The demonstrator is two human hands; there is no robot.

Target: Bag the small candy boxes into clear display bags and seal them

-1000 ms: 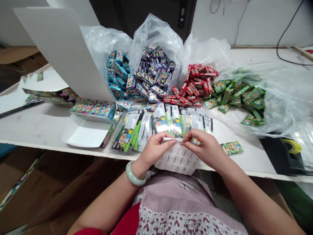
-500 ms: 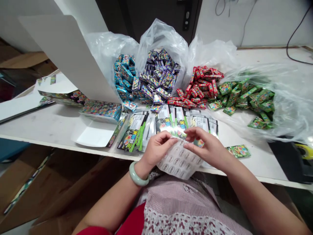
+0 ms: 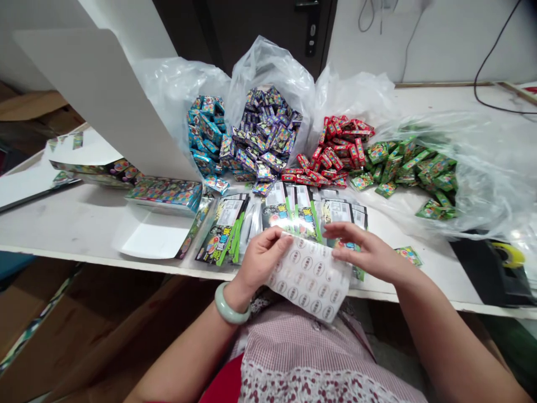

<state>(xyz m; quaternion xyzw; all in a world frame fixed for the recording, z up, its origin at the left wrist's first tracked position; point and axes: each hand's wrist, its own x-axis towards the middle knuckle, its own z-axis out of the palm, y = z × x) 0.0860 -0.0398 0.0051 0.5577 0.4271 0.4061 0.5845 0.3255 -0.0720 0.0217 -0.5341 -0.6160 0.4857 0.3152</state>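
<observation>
My left hand, with a pale green bangle on its wrist, pinches the upper left corner of a white sheet of round stickers. Oval printed marks in rows cover the sheet, which hangs over the table's front edge at my lap. My right hand hovers at the sheet's upper right edge, thumb and fingers apart. I cannot tell whether its thumb touches the paper. Just beyond both hands lie black and green printed pouches, and another stack of pouches is to their left.
Plastic bags at the back spill blue packets, purple packets, red packets and green packets. An open display box stands at left with its lid raised. A yellow tape roll sits far right. One green packet lies near my right wrist.
My right hand has drawn away to the right from my left. The sticker sheet now lies flatter and shows more of its face. The whole view has shifted slightly.
</observation>
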